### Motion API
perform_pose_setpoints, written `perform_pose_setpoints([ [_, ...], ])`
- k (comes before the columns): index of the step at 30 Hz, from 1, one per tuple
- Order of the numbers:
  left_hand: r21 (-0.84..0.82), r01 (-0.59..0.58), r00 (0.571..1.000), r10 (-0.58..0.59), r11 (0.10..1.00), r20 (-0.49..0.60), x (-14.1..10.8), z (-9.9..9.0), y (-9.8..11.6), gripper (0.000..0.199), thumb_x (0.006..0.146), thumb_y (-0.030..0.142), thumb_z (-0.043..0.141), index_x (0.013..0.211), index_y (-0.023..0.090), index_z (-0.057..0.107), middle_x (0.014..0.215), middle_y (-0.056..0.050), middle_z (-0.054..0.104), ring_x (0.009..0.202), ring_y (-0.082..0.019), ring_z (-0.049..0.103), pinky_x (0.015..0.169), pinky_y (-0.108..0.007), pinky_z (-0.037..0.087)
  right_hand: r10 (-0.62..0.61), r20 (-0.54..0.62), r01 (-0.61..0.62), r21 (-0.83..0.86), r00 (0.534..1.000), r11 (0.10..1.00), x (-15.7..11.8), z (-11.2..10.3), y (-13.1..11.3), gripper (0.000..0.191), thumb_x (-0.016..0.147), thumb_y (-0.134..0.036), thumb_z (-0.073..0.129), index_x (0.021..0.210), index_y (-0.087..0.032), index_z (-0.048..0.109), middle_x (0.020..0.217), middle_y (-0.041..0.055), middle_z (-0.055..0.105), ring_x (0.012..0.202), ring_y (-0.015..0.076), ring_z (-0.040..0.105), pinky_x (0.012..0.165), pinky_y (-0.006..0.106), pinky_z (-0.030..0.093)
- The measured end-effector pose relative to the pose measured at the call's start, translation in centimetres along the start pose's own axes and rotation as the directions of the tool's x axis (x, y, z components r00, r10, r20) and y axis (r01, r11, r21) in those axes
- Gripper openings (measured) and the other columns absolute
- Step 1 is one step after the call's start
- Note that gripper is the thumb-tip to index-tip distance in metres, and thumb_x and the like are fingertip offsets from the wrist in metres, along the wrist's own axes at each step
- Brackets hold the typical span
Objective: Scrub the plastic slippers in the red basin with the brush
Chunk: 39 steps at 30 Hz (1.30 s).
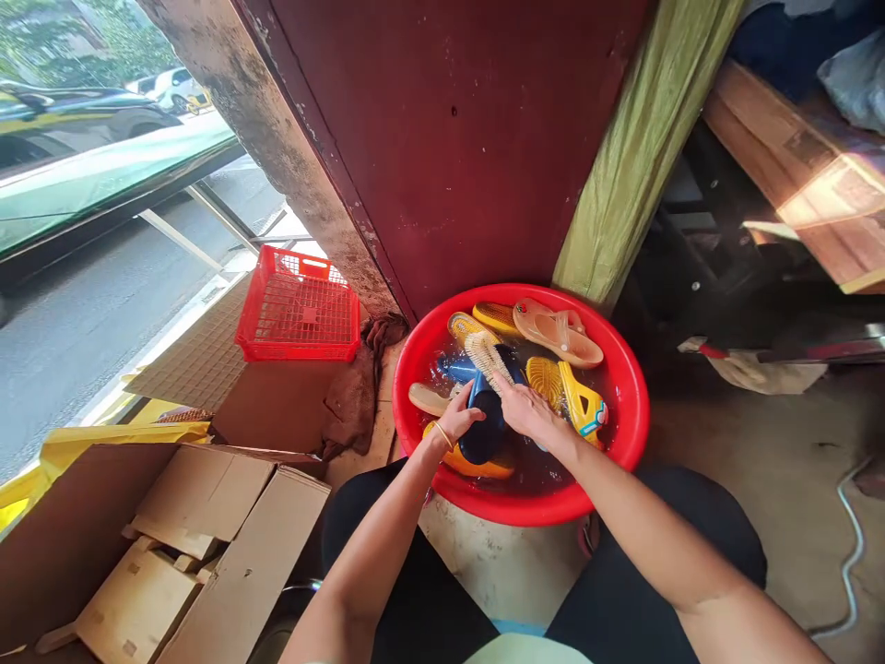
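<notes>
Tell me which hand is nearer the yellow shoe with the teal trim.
Right. The right hand, gripping the brush, is just left of that yellow shoe; the left hand, holding a dark blue item, is farther left.

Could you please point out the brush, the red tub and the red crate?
Brush (486, 359), head view: on its bristles.
Red tub (518, 512), head view: on its near rim.
Red crate (300, 352), head view: on its near wall.
</notes>
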<state>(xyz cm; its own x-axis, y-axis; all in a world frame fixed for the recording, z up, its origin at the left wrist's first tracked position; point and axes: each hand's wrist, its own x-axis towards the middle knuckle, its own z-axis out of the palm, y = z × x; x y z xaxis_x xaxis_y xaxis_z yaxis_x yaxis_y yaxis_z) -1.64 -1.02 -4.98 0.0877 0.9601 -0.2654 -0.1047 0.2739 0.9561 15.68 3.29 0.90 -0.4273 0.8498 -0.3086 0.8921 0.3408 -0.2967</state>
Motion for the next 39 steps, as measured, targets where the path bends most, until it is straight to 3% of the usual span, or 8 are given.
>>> perform_pose_setpoints([
  [5, -0.172, 0.051, 0.997, -0.060, 0.984, -0.050, 0.1, 2.2, -0.7, 0.088, 0.057, 0.015, 0.059, 0.144, 0.024, 0.050, 0.097, -0.001, 0.071, 0.073, -0.018, 0.063, 0.067, -0.030, 0.054, 0.056, -0.026, -0.055, 0.019, 0.998, 0.998, 0.1, -0.7, 0.2, 0.063, 0.100, -0.022, 0.034, 0.161, -0.017, 0.023, 0.123, 0.0214, 0.070, 0.109, 0.0305, 0.069, 0.089, 0.038, 0.049],
  [9, -0.070, -0.060, 0.969, 0.042, 0.996, -0.243, 1.8, 3.6, -1.8, 0.061, 0.056, 0.012, 0.059, 0.116, 0.018, 0.066, 0.091, -0.002, 0.070, 0.086, -0.020, 0.063, 0.079, -0.031, 0.054, -0.091, -0.031, 0.090, -0.048, 0.995, 0.995, -1.9, 0.2, -0.1, 0.062, 0.101, -0.025, 0.031, 0.162, -0.025, 0.021, 0.120, 0.0159, 0.070, 0.103, 0.0271, 0.071, 0.084, 0.034, 0.050],
  [14, -0.116, 0.006, 0.965, -0.036, 0.993, -0.261, 3.1, 3.9, -1.6, 0.040, 0.054, 0.013, 0.063, 0.094, 0.018, 0.066, 0.075, 0.001, 0.064, 0.074, -0.018, 0.061, 0.070, -0.029, 0.053, -0.053, -0.033, 0.047, -0.166, 0.998, 0.985, -2.3, 1.5, 0.2, 0.063, 0.102, -0.027, 0.031, 0.163, -0.034, 0.016, 0.123, 0.0131, 0.067, 0.097, 0.0278, 0.072, 0.082, 0.037, 0.052],
  [21, -0.293, 0.040, 0.977, -0.099, 0.955, -0.188, 1.4, 2.8, 2.3, 0.060, 0.069, 0.036, 0.071, 0.126, 0.020, 0.060, 0.092, -0.005, 0.072, 0.083, -0.023, 0.068, 0.077, -0.037, 0.056, -0.205, -0.162, 0.230, 0.149, 0.965, 0.962, -4.0, -0.7, 1.7, 0.062, 0.100, -0.026, 0.039, 0.161, -0.026, 0.028, 0.132, 0.0101, 0.068, 0.111, 0.0235, 0.068, 0.090, 0.031, 0.051],
  [28, -0.196, -0.142, 0.925, 0.060, 0.970, -0.376, 0.5, 2.5, 3.0, 0.062, 0.090, 0.052, 0.058, 0.145, 0.026, 0.046, 0.128, -0.006, 0.067, 0.121, -0.026, 0.060, 0.100, -0.040, 0.050, -0.261, 0.113, 0.254, 0.068, 0.959, 0.965, -9.2, -1.4, 2.1, 0.063, 0.097, -0.021, 0.038, 0.160, -0.018, 0.031, 0.108, 0.0144, 0.076, 0.093, 0.0261, 0.074, 0.080, 0.032, 0.048],
  [32, 0.044, -0.232, 0.906, 0.233, 0.972, -0.353, -0.6, 4.5, 0.6, 0.059, 0.091, 0.053, 0.057, 0.141, 0.023, 0.050, 0.142, -0.007, 0.057, 0.139, -0.027, 0.045, 0.116, -0.039, 0.037, -0.132, 0.057, 0.125, 0.113, 0.990, 0.986, -6.0, -1.8, 2.0, 0.059, 0.099, -0.023, 0.035, 0.158, -0.017, 0.033, 0.104, 0.0148, 0.077, 0.094, 0.0268, 0.073, 0.077, 0.031, 0.046],
  [36, 0.049, -0.190, 0.967, 0.195, 0.981, -0.163, -2.2, 6.7, -1.9, 0.060, 0.089, 0.052, 0.061, 0.140, 0.022, 0.051, 0.145, -0.009, 0.056, 0.139, -0.028, 0.046, 0.118, -0.039, 0.034, 0.118, -0.068, -0.100, 0.219, 0.991, 0.971, -1.4, -2.7, 2.1, 0.045, 0.098, -0.022, 0.036, 0.134, -0.014, 0.062, 0.108, 0.0176, 0.076, 0.102, 0.0264, 0.071, 0.079, 0.028, 0.046],
  [39, 0.000, -0.148, 0.969, 0.145, 0.989, -0.199, -2.5, 6.8, -2.0, 0.060, 0.088, 0.055, 0.062, 0.137, 0.022, 0.053, 0.143, -0.008, 0.057, 0.138, -0.028, 0.047, 0.115, -0.038, 0.038, 0.129, -0.062, -0.108, 0.267, 0.990, 0.958, -0.3, -2.6, 2.0, 0.040, 0.097, -0.022, 0.038, 0.123, -0.014, 0.067, 0.104, 0.0156, 0.076, 0.096, 0.0239, 0.072, 0.076, 0.026, 0.046],
])
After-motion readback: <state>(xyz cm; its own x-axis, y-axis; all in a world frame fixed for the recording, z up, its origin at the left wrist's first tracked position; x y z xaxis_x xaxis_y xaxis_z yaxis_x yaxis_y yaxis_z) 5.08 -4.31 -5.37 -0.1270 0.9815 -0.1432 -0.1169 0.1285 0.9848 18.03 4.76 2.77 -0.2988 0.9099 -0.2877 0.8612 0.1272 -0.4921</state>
